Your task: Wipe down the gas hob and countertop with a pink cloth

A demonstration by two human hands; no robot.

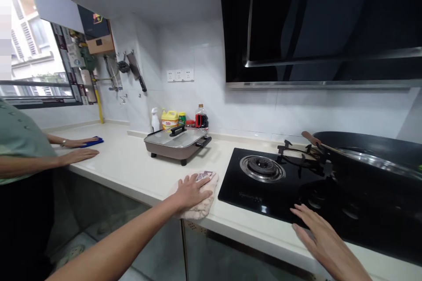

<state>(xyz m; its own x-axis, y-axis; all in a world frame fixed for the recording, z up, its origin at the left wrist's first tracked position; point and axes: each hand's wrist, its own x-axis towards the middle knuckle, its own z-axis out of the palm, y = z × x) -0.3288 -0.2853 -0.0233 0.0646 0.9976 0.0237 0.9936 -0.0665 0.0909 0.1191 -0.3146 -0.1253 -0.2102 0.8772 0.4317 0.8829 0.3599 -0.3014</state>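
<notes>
My left hand (191, 194) lies flat with its fingers spread on a pale pink cloth (199, 213). Beneath the cloth is the white countertop (132, 158), near its front edge and just left of the black gas stove (231, 186). Over the stove's front edge is my right hand (318, 232), open and holding nothing; whether it touches the glass I cannot tell. Behind the cloth stands a brown electric pan (168, 151) with a glass lid.
A co-worker's hand (79, 142) rests on a blue cloth (92, 141) at the far left. Bottles, among them a dark sauce bottle (201, 118), line the wall. A large black wok (372, 180) sits on the right burner, under the range hood (316, 22).
</notes>
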